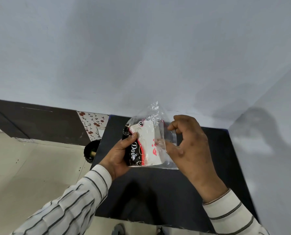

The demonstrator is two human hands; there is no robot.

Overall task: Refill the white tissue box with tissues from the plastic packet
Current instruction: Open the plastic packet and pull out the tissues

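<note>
your left hand (120, 154) wraps the printed side of the plastic packet (145, 143), thumb pressed on its front. tissues (149, 141) sit inside, held above the dark table (158, 192). your right hand (188, 146) pinches the clear film at the packet's right edge.

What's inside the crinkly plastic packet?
Inside the plastic packet sits a stack of white tissues. The black printed side and the left hand cover part of it, so the count stays hidden.
</note>
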